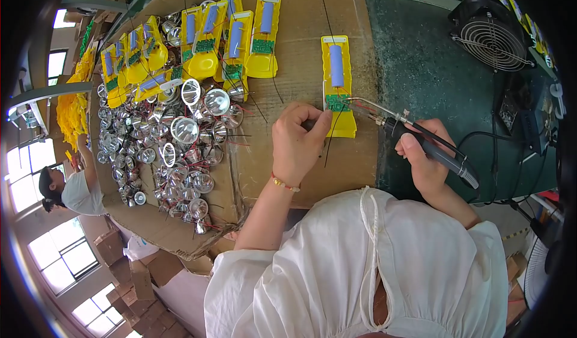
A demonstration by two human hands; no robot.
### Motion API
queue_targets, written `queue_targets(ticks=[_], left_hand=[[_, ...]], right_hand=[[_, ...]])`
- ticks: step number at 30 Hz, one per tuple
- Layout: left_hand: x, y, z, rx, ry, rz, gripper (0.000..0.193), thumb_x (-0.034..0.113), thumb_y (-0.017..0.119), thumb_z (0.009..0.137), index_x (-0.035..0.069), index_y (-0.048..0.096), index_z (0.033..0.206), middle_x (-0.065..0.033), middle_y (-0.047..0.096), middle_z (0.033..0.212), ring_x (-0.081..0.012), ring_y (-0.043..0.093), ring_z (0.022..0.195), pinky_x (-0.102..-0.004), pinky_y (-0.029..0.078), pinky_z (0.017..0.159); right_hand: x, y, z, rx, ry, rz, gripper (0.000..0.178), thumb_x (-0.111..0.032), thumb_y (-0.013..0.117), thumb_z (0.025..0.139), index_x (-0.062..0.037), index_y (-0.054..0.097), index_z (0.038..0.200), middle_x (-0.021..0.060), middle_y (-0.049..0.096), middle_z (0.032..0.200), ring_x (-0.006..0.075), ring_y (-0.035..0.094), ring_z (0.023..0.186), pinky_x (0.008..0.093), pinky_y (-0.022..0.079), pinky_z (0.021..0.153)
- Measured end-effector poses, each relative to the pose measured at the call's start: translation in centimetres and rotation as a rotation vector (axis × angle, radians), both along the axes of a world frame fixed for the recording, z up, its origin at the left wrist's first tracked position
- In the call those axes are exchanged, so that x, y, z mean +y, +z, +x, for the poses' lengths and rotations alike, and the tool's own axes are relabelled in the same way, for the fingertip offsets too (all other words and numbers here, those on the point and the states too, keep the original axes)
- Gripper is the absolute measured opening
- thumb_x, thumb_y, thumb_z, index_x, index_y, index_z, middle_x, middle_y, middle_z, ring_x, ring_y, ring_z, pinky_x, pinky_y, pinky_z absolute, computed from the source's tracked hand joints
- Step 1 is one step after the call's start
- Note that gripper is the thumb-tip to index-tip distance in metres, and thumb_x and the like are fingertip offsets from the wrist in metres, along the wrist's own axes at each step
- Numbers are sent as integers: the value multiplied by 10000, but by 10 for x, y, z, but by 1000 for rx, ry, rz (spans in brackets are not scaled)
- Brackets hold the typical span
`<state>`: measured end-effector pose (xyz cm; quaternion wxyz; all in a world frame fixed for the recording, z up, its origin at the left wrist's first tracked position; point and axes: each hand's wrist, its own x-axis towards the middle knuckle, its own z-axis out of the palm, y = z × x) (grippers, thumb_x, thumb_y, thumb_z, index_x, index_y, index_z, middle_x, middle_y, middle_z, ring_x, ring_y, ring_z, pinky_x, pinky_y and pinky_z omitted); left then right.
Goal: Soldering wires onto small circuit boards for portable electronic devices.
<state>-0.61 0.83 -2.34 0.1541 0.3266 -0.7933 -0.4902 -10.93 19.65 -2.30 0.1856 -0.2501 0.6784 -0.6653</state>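
Observation:
A yellow plastic housing [344,118] lies on a cardboard sheet [300,49], holding a blue cylindrical cell [336,65] and a small green circuit board [337,102]. My left hand [299,142] pinches something small and dark beside the board; thin black wires run out from there. My right hand [424,157] grips a black soldering iron [421,142], and the iron's metal tip reaches the circuit board from the right.
Several more yellow housings with blue cells [204,43] lie at the back left. A heap of shiny silver reflector cups [174,151] covers the left of the cardboard. A black fan [490,34] stands back right on the dark green mat [421,67]. Another person [72,187] sits far left.

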Motion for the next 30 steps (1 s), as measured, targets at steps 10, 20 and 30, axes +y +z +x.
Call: queue_targets(ticks=[10, 20, 30], left_hand=[[0, 0, 1, -14, 17, 28, 187, 111, 655, 799, -27, 583, 696, -6, 533, 684, -35, 449, 518, -203, 358, 453], [-4, 2, 3, 44, -99, -80, 124, 103, 684, 750, -14, 645, 747, -79, 580, 733, -157, 546, 584, -266, 428, 536], [-3, 7, 2, 11, -147, -88, 108, 94, 682, 739, -10, 654, 744, -82, 568, 792, -153, 546, 590, -260, 435, 542]], right_hand=[[4, -2, 3, -56, -22, -12, 152, -76, 602, 816, 20, 515, 895, 82, 587, 673, 98, 552, 578, 216, 444, 522], [1, 0, 1, -75, -14, 10, 155, -80, 636, 794, 22, 541, 863, 71, 611, 681, 84, 567, 596, 213, 456, 540], [-1, 2, 1, -27, 7, 21, 168, -101, 608, 816, 24, 514, 878, 89, 574, 694, 110, 551, 571, 230, 453, 516]])
